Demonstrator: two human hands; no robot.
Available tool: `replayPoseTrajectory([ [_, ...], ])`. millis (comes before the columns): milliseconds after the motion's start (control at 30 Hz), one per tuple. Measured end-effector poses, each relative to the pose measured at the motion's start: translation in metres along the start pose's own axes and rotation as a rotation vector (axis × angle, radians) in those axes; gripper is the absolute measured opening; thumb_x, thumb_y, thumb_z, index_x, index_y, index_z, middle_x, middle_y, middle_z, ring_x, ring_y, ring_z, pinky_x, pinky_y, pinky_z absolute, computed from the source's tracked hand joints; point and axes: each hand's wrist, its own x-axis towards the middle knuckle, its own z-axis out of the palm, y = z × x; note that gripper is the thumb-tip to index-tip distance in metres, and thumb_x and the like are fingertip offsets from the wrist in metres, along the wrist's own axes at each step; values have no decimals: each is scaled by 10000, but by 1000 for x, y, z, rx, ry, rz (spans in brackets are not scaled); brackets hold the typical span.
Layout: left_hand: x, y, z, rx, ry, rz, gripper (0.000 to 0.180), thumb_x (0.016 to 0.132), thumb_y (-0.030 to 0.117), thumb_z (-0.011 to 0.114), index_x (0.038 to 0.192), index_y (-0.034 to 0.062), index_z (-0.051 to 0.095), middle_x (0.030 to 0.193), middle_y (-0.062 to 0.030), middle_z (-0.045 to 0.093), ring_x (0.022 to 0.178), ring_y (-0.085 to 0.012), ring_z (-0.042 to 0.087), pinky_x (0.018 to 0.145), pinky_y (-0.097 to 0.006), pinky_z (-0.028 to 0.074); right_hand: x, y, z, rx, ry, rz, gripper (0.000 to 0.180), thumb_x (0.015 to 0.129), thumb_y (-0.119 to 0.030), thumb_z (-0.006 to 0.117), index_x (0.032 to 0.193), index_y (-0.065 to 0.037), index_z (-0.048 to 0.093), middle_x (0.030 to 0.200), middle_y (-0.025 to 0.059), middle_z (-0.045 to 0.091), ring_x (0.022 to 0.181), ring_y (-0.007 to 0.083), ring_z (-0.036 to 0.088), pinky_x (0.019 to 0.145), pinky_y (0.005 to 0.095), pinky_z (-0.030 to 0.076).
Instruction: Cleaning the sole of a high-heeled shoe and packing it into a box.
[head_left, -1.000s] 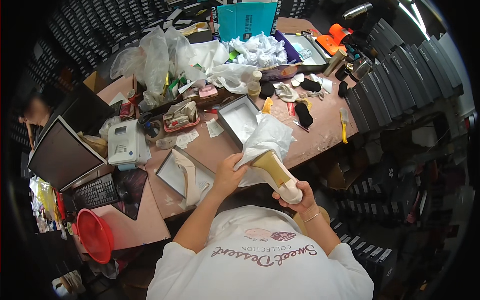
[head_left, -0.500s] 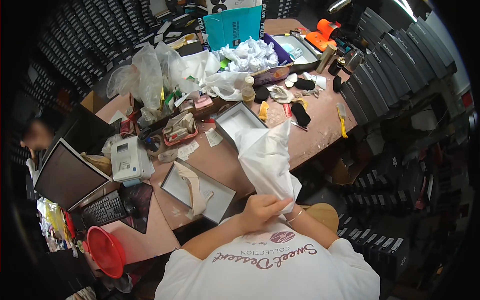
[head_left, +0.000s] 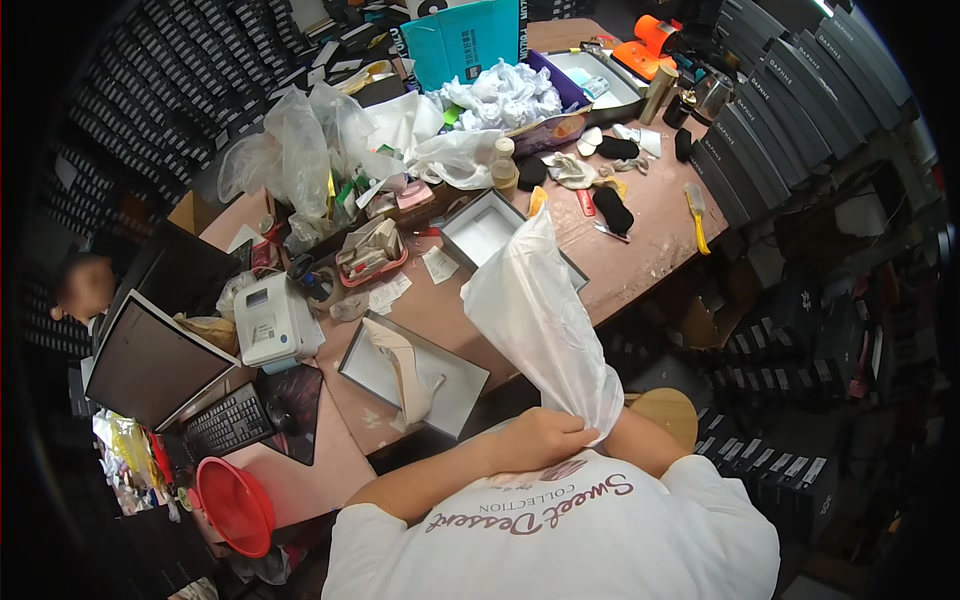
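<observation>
My left hand [head_left: 540,440] is closed on the lower end of a white plastic bag [head_left: 540,310], close to my chest. The bag stretches up and away over the table edge and bulges as if something is inside; I cannot see its contents. My right forearm [head_left: 650,445] reaches to the same end of the bag, and the hand itself is hidden behind it. To the left, a beige high-heeled shoe [head_left: 405,365] lies in a shallow grey box tray [head_left: 352,368] on the pink table [head_left: 650,230].
An open grey box [head_left: 462,232] sits beyond the bag. A white label printer [head_left: 275,320], monitor [head_left: 150,360], keyboard [head_left: 225,425] and red funnel [head_left: 235,505] stand at left. Clutter of bags and crumpled paper [head_left: 500,95] fills the back. A round wooden stool [head_left: 668,410] and stacked boxes [head_left: 780,130] are at right.
A second ago my right hand held a beige heeled shoe up with the white bag around it. Both hands have since dropped to my chest, the bag now stands tall, and the shoe is out of sight.
</observation>
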Motion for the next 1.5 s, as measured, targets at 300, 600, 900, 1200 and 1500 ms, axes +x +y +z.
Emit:
replayPoseTrajectory([
  [300, -9, -41, 5, -1171, 1255, -760, 897, 830, 430, 730, 1473, 59, 227, 1399, -110, 412, 1281, -251, 427, 1075, -441, 358, 25, -3, -22, 48, -168, 16, 405, 923, -164, 533, 1305, -37, 492, 1271, 149, 524, 1188, 294, 503, 1053, 376, 368],
  [600, 30, -96, 5, -1627, 1647, -452, 753, 860, 580, 579, 1419, 111, 394, 1384, -138, 489, 1252, -319, 495, 1045, -503, 411, 76, -111, -58, -897, -619, -749, 365, 912, -157, 554, 1249, -18, 535, 1222, 165, 548, 1164, 308, 516, 1041, 391, 376],
  [900, 72, -111, 32, -1796, 1503, -465, 691, 878, 508, 581, 1401, 90, 407, 1357, -132, 511, 1222, -304, 521, 1025, -480, 432, 127, -187, -91, -1032, -1320, -1168, 378, 877, -201, 639, 1177, 21, 577, 1148, 213, 576, 1125, 322, 555, 990, 433, 429],
  [1200, 76, -129, 29, -1834, 1553, -503, 630, 896, 436, 583, 1382, 69, 421, 1330, -126, 534, 1192, -288, 547, 1005, -457, 453, 158, -193, -121, -819, -1531, -1025, 440, 840, -225, 693, 1184, 24, 577, 1128, 217, 590, 1110, 314, 577, 956, 420, 460],
  [1500, 66, -146, -10, -1424, 1754, -763, 555, 909, 315, 596, 1364, 43, 431, 1297, -118, 555, 1160, -262, 571, 982, -425, 475, 221, -223, -178, 33, -1410, -653, 506, 802, -248, 747, 1192, 27, 577, 1109, 222, 605, 1094, 307, 598, 921, 406, 492],
])
